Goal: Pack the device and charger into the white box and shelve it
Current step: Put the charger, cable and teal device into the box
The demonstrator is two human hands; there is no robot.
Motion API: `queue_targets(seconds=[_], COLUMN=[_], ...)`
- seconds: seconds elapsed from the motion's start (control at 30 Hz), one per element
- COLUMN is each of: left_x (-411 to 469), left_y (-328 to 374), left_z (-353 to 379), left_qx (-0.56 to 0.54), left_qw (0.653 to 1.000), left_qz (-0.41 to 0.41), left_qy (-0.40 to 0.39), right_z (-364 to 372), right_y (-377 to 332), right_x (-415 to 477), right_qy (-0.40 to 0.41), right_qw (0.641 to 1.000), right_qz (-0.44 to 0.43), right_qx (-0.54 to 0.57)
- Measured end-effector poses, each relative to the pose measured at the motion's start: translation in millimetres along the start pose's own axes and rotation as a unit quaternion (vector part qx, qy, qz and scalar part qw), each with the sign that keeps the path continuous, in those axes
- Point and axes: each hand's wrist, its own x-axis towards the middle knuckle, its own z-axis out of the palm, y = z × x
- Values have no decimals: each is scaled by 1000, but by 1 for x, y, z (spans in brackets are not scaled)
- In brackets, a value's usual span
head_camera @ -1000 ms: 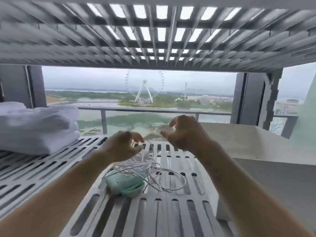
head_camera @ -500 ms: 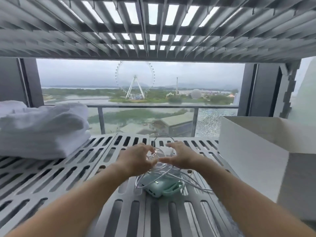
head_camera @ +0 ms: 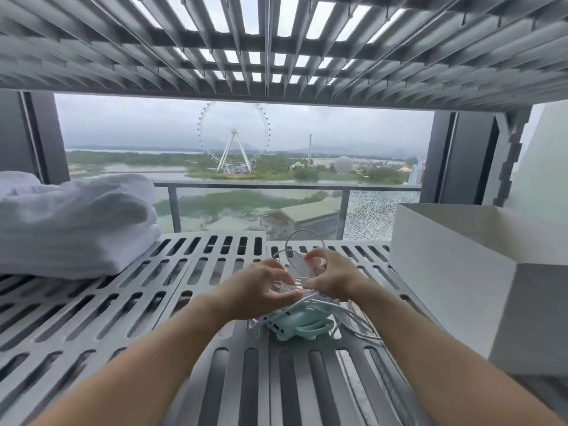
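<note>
a white slatted shelf (head_camera: 123, 302) fills the near part of the view, its long slots running from near to far. a second slatted shelf (head_camera: 276, 41) sits close above it, with daylight showing through its gaps. on the far left of the lower shelf lies a stack of folded white towels (head_camera: 76, 222). at the right stands the white box (head_camera: 445, 272), open at the top, with what is inside it hidden from here.

in the middle of the shelf lies the mint green device (head_camera: 299, 325), just left of the box and apart from it. loops of the white charger cable (head_camera: 299, 293) are draped over and around it. the left hand (head_camera: 261, 290) and the right hand (head_camera: 332, 281) meet just above the device, each with curled fingers pinching strands of the cable. one loop stands up on the far side of the hands. the hands are blurred, so the exact fingers cannot be told.

beyond the shelves a tall window with dark frames looks over a glass railing (head_camera: 261, 187) to water, green land, a ferris wheel (head_camera: 234, 136) and a grey sky.
</note>
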Motion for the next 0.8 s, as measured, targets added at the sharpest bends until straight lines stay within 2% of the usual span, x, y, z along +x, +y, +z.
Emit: queue_targets(seconds=[0.23, 0.4, 0.57, 0.67, 0.8], left_x=[3, 15, 5, -5, -16], left_y=[19, 52, 65, 62, 57], left_z=[-7, -15, 2, 4, 4], left_qx=[7, 51, 80, 68, 65], left_qw=[995, 986, 991, 992, 994], left_qz=[89, 129, 107, 103, 83], left_qy=[52, 92, 29, 40, 33], right_z=[-36, -62, -58, -57, -49], right_y=[-5, -8, 5, 15, 30], right_x=[-34, -65, -87, -95, -101], right_qy=[132, 193, 111, 81, -10], right_qw=[982, 965, 976, 982, 979], right_qz=[-114, -133, -86, -59, -13], right_qx=[-67, -117, -165, -161, -203])
